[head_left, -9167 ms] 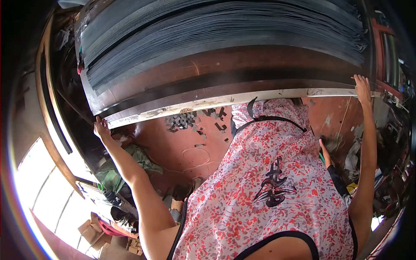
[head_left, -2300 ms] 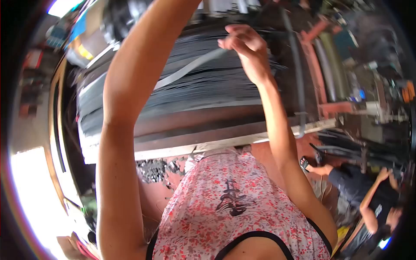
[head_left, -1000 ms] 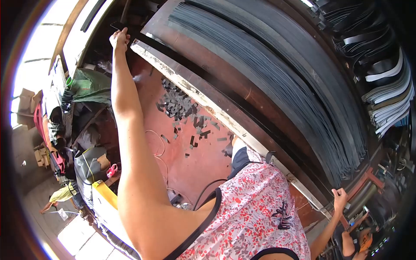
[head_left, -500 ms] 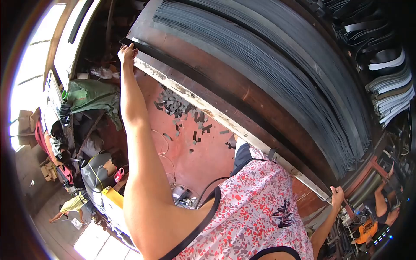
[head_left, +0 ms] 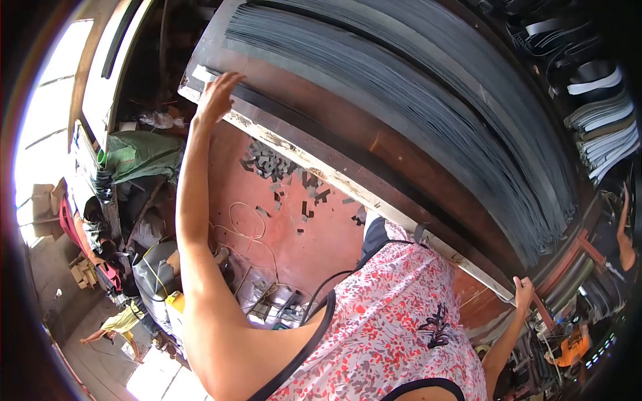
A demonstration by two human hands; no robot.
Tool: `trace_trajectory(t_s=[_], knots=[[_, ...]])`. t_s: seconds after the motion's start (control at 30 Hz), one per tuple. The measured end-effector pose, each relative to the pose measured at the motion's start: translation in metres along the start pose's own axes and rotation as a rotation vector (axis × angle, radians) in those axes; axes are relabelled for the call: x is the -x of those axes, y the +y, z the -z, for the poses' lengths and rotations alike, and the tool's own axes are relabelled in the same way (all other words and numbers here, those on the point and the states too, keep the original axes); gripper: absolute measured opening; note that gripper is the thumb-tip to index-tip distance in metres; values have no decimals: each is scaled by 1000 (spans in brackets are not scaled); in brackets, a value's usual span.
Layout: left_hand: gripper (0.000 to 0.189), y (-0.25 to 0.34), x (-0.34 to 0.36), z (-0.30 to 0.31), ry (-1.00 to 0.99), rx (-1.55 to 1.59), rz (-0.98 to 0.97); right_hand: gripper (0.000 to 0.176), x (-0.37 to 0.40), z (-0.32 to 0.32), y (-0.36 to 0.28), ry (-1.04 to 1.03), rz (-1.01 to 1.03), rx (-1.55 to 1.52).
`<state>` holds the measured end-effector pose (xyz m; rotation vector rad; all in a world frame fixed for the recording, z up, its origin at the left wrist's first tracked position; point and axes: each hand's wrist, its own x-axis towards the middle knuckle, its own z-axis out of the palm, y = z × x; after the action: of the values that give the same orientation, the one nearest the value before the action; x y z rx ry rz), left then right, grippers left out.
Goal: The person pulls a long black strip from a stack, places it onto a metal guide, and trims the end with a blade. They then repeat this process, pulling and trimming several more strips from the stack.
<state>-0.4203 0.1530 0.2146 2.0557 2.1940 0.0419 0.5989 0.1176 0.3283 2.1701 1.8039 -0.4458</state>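
A long black strip (head_left: 401,182) lies along the near edge of the brown table (head_left: 314,90). My left hand (head_left: 217,97) is over the strip's far-left end, its fingers stretched out across the table's edge. At the other end, my right hand (head_left: 523,292) is closed at the table's lower right corner, with the thumb up and the strip's end in its grip. Beyond the strip, a wide stack of dark grey strips (head_left: 394,87) lies lengthwise on the tabletop.
Small dark offcuts (head_left: 271,164) are scattered over the red floor (head_left: 294,257), near a loose pale cord (head_left: 257,234). More strips hang in bundles (head_left: 605,127) at right. A green sack (head_left: 144,155) is at left. Other people (head_left: 120,324) are in the background.
My left hand has let go of the strip's left end and moved slightly right and down, its fingers straightening. The strip's left end has shifted inward. My right hand stays at its corner.
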Motion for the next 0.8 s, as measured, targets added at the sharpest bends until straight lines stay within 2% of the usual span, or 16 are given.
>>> trace_trajectory(t_s=[0.07,0.2,0.27,0.37,0.4,0.47,0.5,0.53,0.67,0.73,0.8], knots=[[65,11,2,-5,-131,-14,-60,43,-2,-3,1,7,1,9],[60,1,-1,-28,-51,-104,-137,43,-6,-7,4,-3,-8,38],[49,-1,-5,-30,-9,-139,-180,43,-1,-1,-12,22,9,21],[45,5,-12,-18,1,-142,-197,43,-3,-5,-6,17,25,-2],[53,-3,-15,-22,-47,-123,-190,43,-3,-5,-9,16,22,0],[66,6,-12,-22,-18,-174,-213,43,-6,-10,-8,35,10,-12],[76,24,-11,-15,-80,-201,-163,43,-6,-11,-10,41,12,-24],[76,45,-13,-11,-110,-165,-165,42,-5,-12,-13,47,11,-38],[70,165,-1,-4,-87,52,-486,43,-4,-16,-22,55,-15,-80],[66,204,2,-26,-35,143,-616,43,-7,-23,-18,93,19,-83],[64,236,3,-20,-51,173,-619,45,-4,-20,-30,90,-1,-26]])
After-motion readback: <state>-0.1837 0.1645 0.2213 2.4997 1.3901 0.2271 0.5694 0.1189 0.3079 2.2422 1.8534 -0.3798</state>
